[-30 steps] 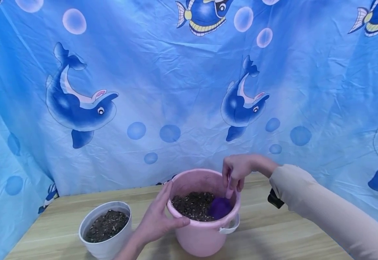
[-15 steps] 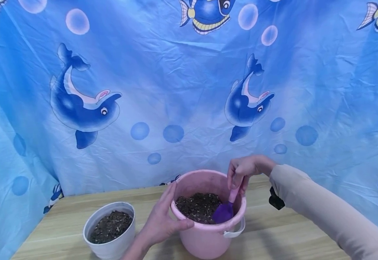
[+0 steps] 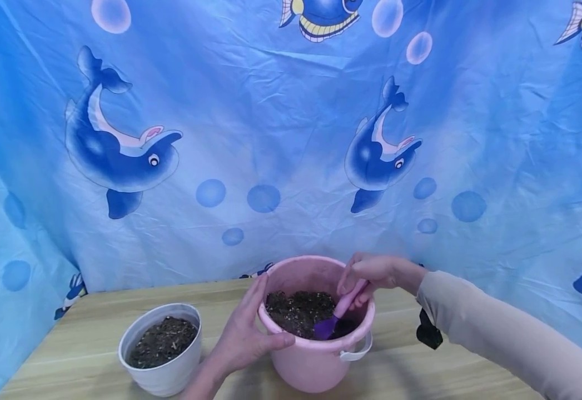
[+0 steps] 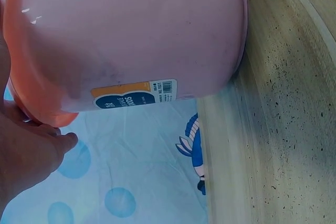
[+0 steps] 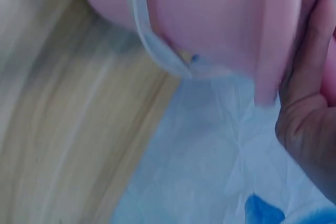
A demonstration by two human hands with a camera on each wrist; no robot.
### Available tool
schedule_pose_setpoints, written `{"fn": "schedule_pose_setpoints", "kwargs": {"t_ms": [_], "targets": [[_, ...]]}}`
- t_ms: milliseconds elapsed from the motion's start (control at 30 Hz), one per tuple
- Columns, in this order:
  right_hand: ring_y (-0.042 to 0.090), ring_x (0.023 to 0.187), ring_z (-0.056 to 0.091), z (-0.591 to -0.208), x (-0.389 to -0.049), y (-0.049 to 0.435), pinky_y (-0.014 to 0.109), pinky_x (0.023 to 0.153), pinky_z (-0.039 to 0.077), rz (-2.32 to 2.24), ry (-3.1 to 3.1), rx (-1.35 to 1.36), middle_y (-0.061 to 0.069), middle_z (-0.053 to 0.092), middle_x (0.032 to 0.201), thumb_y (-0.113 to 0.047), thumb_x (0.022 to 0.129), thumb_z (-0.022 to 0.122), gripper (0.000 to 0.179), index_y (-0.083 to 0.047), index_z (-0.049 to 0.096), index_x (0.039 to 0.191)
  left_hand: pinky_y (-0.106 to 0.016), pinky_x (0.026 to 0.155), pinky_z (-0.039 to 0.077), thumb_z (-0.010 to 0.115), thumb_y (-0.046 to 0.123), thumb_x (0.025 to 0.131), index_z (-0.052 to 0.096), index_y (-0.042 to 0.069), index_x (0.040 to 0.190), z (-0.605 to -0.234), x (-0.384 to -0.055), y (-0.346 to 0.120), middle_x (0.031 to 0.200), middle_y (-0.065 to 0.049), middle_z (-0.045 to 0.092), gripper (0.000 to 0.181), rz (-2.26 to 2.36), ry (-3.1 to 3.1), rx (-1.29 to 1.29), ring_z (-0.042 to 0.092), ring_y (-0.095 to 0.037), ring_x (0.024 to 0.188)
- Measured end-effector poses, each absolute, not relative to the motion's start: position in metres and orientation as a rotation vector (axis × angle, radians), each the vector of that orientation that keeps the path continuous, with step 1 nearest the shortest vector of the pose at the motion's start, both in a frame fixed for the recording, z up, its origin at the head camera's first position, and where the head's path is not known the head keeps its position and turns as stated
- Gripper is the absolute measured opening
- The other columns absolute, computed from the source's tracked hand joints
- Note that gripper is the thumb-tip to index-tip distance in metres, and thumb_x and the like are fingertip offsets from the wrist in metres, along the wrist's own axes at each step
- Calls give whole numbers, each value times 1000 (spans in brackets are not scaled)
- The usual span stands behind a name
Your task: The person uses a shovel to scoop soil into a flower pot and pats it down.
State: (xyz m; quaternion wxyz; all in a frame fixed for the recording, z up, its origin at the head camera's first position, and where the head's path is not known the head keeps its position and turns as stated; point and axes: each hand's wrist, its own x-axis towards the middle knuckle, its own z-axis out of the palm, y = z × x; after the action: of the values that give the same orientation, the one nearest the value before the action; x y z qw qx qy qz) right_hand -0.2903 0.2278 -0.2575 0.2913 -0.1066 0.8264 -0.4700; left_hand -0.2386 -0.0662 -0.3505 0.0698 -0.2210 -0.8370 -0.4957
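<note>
A pink bucket (image 3: 311, 364) holds dark soil (image 3: 298, 312) and has a white carrying handle (image 3: 358, 350) on its right side. My left hand (image 3: 245, 333) grips the bucket's left rim, thumb along the front edge and fingers against the outer wall. Inside the bucket is a small hand trowel (image 3: 348, 300) with a pink handle and purple blade. My right hand (image 3: 371, 272) grips its handle, which leans so that the blade points down and left into the soil. In the right wrist view, the hand (image 5: 312, 98) is beside the bucket's rim; the blade is hidden there.
To the left stands a white pot (image 3: 160, 378) partly filled with soil (image 3: 163, 341). Both containers stand on a wooden table (image 3: 70, 355). A blue curtain (image 3: 270, 139) with dolphins and fish hangs behind it. Dark specks lie on the wood in the left wrist view.
The trowel has swung from nearly upright to a slant, its blade shifting left in the soil. My right hand has dropped lower at the rim. My left hand keeps its place on the bucket.
</note>
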Motion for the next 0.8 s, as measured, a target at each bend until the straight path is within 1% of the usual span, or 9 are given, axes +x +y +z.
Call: {"fn": "schedule_pose_setpoints", "kwargs": {"t_ms": [200,333,467,633,700,800], "targets": [[16,60,68,-267,-278,212,20,54,56,-1454,2219,-151,20,72,81,-2,79,60,23,10,69,98,-61,112,17,88,51,56,17,19,155,-351,-240,-67,161,-3,12,126,-1494,-2509,-688,18,-36,144],[15,59,68,-272,-271,203,22,55,57,-1588,2260,-143,21,72,81,-1,80,59,25,13,67,99,-62,111,17,88,51,55,17,19,155,-352,-239,-67,161,-3,12,126,-1499,-2503,-676,18,-35,144],[19,61,69,-276,-269,201,26,57,58,-1624,2311,-191,22,71,82,4,79,56,27,18,64,100,-61,112,17,88,50,56,15,21,155,-353,-239,-66,161,-1,10,126,-1506,-2500,-683,16,-33,145],[31,74,71,-276,-266,202,36,66,60,-1599,2323,-319,25,71,87,7,81,62,24,17,64,102,-61,112,16,88,47,58,14,23,155,-353,-240,-68,161,-1,9,125,-1530,-2488,-674,15,-33,145],[33,74,71,-277,-266,203,39,68,60,-1597,2328,-353,24,71,88,7,81,63,23,16,65,102,-60,112,16,88,47,59,13,23,155,-354,-241,-68,161,-2,9,125,-1531,-2483,-683,15,-33,145],[31,74,71,-278,-265,205,40,69,60,-1591,2343,-383,24,71,89,5,82,64,22,15,66,101,-59,113,16,88,48,59,13,22,155,-355,-242,-67,161,-2,10,124,-1534,-2474,-695,15,-33,145]]}}
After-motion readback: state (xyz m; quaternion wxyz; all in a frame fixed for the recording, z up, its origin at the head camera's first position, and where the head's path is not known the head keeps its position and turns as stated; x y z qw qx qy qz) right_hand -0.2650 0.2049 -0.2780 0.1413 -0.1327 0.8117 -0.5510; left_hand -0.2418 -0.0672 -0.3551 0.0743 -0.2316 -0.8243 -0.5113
